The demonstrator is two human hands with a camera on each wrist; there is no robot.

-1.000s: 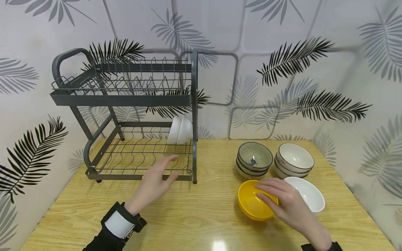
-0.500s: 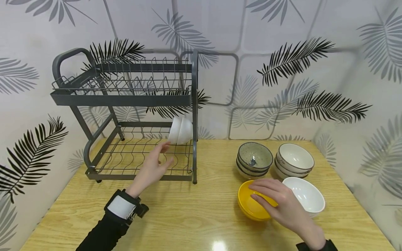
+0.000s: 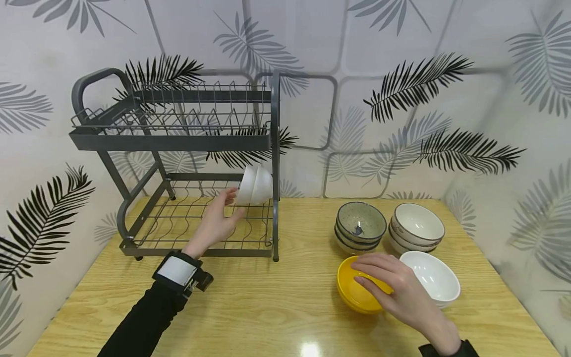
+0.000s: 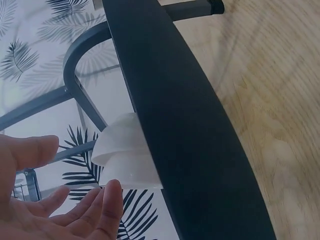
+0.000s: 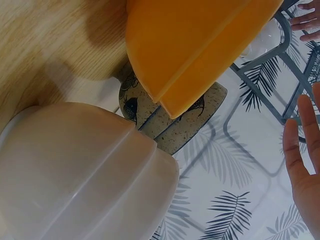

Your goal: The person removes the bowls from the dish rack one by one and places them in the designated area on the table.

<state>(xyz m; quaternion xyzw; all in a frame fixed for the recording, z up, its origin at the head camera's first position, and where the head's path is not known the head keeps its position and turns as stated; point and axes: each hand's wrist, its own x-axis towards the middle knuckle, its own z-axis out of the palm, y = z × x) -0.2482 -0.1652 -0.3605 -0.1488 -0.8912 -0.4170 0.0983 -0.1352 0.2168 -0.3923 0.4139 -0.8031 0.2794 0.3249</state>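
Observation:
In the head view, my left hand (image 3: pixel 215 220) reaches into the lower shelf of the dish rack. Its fingers are spread beside two white bowls (image 3: pixel 257 186) that stand on edge, nested, at the shelf's right end. The left wrist view has the fingertips (image 4: pixel 113 192) close to the bowls' (image 4: pixel 127 165) rims; contact cannot be told. Above the stacked yellow bowls (image 3: pixel 352 295) hovers my right hand (image 3: pixel 399 290), fingers loosely bent and holding nothing. From the right wrist, the hand (image 5: pixel 305 160) shows apart from the yellow bowls (image 5: pixel 190 45).
The grey two-tier dish rack (image 3: pixel 178 143) stands at the left on the wooden table (image 3: pixel 303 233). Stacks of speckled green bowls (image 3: pixel 362 223) and patterned cream bowls (image 3: pixel 419 223) sit at the back right. White bowls (image 3: pixel 439 277) stand in front of them.
My left hand has moved up and inward, over the rack's front rail to the white bowls. Over the yellow bowls, my right hand has shifted slightly left.

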